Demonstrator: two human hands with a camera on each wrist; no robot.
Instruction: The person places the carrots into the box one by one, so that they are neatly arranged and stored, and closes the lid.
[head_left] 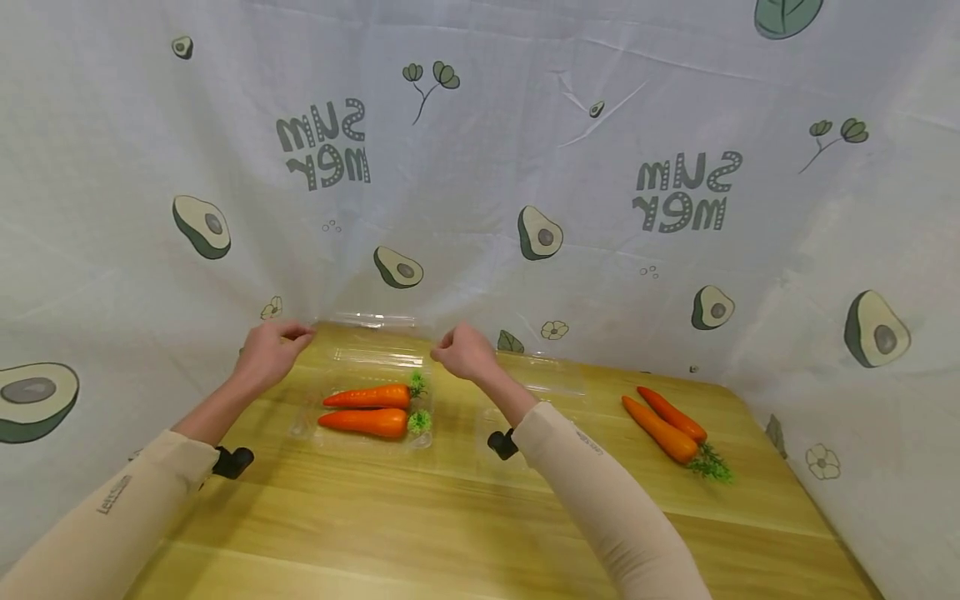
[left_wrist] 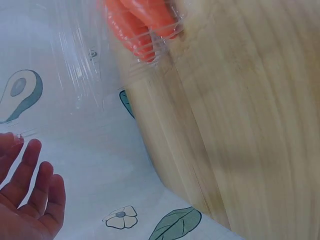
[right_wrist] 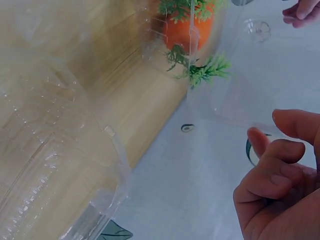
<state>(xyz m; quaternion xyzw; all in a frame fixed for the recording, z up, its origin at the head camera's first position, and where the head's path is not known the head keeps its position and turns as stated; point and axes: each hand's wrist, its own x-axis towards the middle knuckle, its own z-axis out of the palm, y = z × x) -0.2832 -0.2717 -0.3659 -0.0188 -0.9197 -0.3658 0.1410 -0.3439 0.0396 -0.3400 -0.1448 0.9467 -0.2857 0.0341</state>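
Two orange carrots [head_left: 363, 422] with green tops lie side by side in a see-through plastic box [head_left: 307, 425], tops to the right. Its hinged lid [head_left: 375, 320] stands raised at the back. My left hand [head_left: 268, 354] pinches the lid's left corner between thumb and forefinger; in the left wrist view the other fingers [left_wrist: 31, 162] are spread. At the opposite corner, my right hand [head_left: 467, 352] pinches the lid edge, its remaining fingers curled in the right wrist view. Green carrot tops [right_wrist: 205, 70] show through the plastic there.
A second see-through box [head_left: 487, 425] stands open to the right, partly hidden under my right forearm, its lid [head_left: 551, 375] tilted back. Two more carrots [head_left: 660, 429] lie on the wooden table [head_left: 360, 525] at the right. A printed white curtain [head_left: 465, 167] hangs behind the table.
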